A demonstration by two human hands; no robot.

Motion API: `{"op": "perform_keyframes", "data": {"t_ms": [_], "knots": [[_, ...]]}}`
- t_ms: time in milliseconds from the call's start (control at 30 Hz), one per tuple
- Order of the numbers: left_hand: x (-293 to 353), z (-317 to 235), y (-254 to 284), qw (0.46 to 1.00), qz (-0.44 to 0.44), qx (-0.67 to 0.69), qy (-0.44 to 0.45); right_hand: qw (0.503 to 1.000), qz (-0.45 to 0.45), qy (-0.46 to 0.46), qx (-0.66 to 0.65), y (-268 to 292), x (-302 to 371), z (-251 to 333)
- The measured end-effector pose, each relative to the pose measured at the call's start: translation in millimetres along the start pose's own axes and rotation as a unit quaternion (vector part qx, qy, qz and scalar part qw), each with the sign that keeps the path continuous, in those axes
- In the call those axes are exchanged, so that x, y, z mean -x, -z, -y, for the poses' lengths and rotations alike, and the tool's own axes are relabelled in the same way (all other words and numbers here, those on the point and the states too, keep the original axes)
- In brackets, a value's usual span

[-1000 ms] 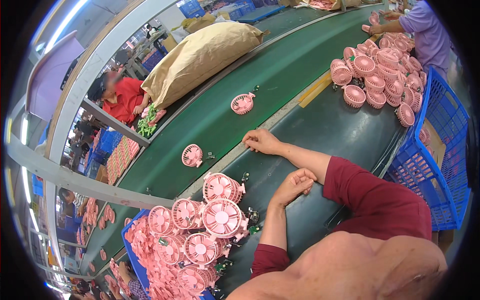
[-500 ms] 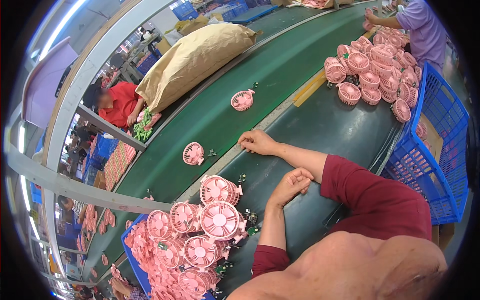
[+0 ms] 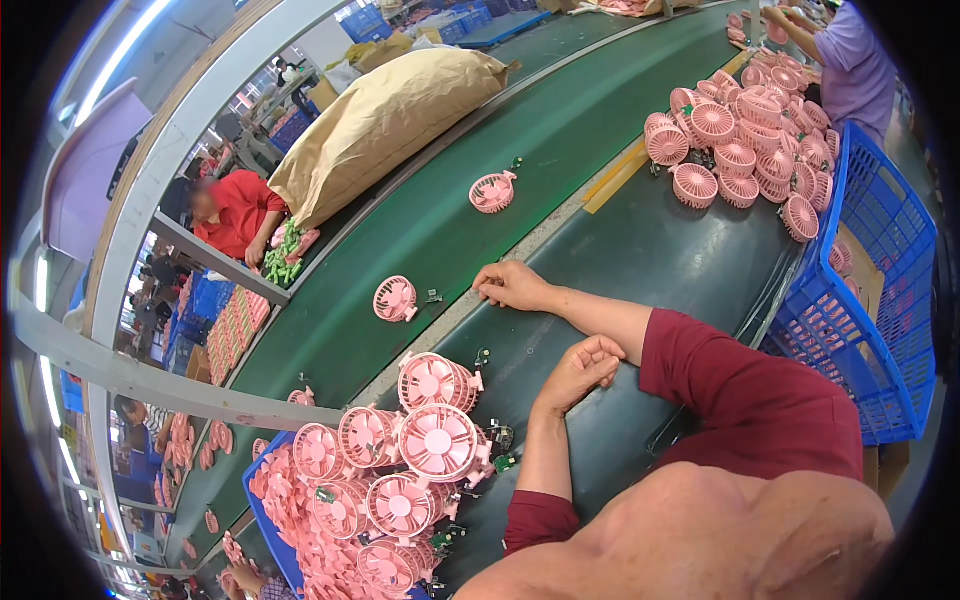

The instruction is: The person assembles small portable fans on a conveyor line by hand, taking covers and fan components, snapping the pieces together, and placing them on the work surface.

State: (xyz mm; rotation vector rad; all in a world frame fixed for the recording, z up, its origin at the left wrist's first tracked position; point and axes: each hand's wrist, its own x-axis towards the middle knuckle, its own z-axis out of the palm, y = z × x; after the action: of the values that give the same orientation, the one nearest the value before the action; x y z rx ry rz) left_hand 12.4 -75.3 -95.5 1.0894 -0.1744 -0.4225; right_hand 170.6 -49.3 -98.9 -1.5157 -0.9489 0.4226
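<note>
Green conveyor belt (image 3: 420, 240) adjoins dark, smooth work surface (image 3: 700, 270). Pink, round plastic fans (image 3: 437, 442) stand clustered left of both hands. Right hand (image 3: 512, 286): released, loosely curled, at surface's edge. Left hand (image 3: 582, 372): released, half-curled, just beside right forearm.

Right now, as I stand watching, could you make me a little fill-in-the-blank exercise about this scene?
1. The long belt beyond the hands is coloured ____.
2. Comparing the left hand with the right hand, the one farther from that belt is the ____ hand.
3. The fan heads stacked near the hands are coloured ____.
4. The blue slatted crate stands on the person's ____ side.

Missing words: green; left; pink; right.
</note>
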Motion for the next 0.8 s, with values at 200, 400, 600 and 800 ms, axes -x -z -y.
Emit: {"op": "perform_keyframes", "data": {"t_ms": [200,400,600,800], "knots": [[0.8,0.1,0.7,1.000,0.003,0.005,-0.002,1.000,0.000,0.007,-0.003,-0.8,-0.1,0.6],[1.0,-1.7,-1.3,1.000,0.004,0.007,-0.005,1.000,-0.023,0.017,-0.012,-2.0,1.4,3.1],[0.4,-1.8,-2.4,1.000,0.003,0.008,-0.007,0.999,-0.024,0.022,-0.005,-1.1,1.7,2.9],[-0.1,0.1,-0.2,1.000,0.002,0.002,-0.006,0.999,-0.025,0.023,0.002,-1.0,1.2,2.8]]}}
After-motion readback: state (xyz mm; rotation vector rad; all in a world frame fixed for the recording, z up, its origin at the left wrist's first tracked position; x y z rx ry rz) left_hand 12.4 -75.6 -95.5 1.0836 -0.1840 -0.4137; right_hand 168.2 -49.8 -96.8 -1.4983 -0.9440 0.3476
